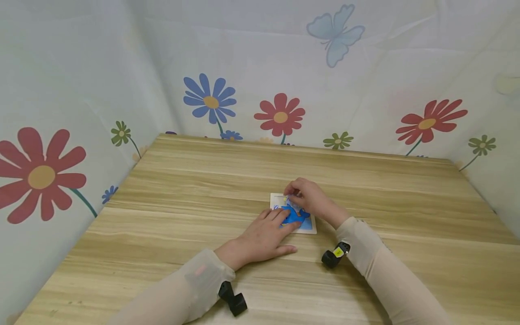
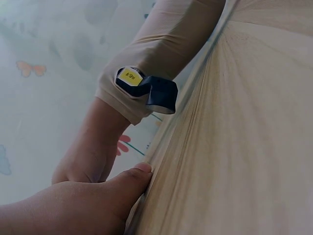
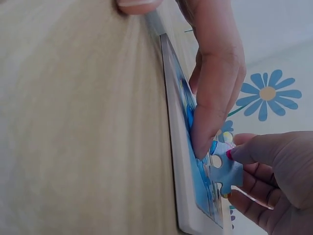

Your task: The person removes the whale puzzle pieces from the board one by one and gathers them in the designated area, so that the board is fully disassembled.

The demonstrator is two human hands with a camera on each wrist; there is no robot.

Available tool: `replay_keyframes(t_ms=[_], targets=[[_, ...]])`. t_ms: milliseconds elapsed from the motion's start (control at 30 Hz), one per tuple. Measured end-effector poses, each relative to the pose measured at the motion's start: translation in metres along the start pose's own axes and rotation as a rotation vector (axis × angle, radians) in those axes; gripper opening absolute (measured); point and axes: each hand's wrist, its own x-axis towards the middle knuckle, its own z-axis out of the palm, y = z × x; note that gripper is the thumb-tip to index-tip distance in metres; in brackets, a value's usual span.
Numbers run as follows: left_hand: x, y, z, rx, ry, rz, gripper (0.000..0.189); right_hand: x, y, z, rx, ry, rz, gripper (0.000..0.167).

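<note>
A small jigsaw puzzle board with a pale rim and a blue whale-like picture lies flat on the table. My left hand rests on the board's near left part, fingers spread and fairly straight, with the thumb out on the table. Over the far edge of the board, my right hand pinches a light blue puzzle piece between thumb and fingers. The right wrist view shows that piece standing tilted up at the board's surface; whether its lower edge touches is unclear. Left fingers press close beside it.
The wooden table extends around the board on every side. Behind it hangs a white cloth backdrop printed with flowers and a butterfly. Black wrist devices hang from both sleeves, just above the table.
</note>
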Motion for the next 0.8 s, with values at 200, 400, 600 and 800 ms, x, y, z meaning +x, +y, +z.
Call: replay_keyframes(t_ms=[200,400,600,800], targets=[[0.000,0.000,-0.001,-0.001,-0.010,-0.002,0.061,-0.001,-0.001,-0.002,0.020,0.003,0.004,0.010],[0.000,0.000,0.000,-0.007,-0.006,-0.001,0.061,-0.001,-0.001,-0.009,0.052,-0.003,0.006,0.011],[0.000,0.000,0.000,-0.012,-0.004,-0.003,0.061,-0.003,-0.002,-0.022,0.034,0.003,0.015,0.009],[0.000,0.000,0.000,-0.017,-0.011,-0.007,0.061,-0.006,-0.003,-0.037,0.005,0.014,0.017,0.009]])
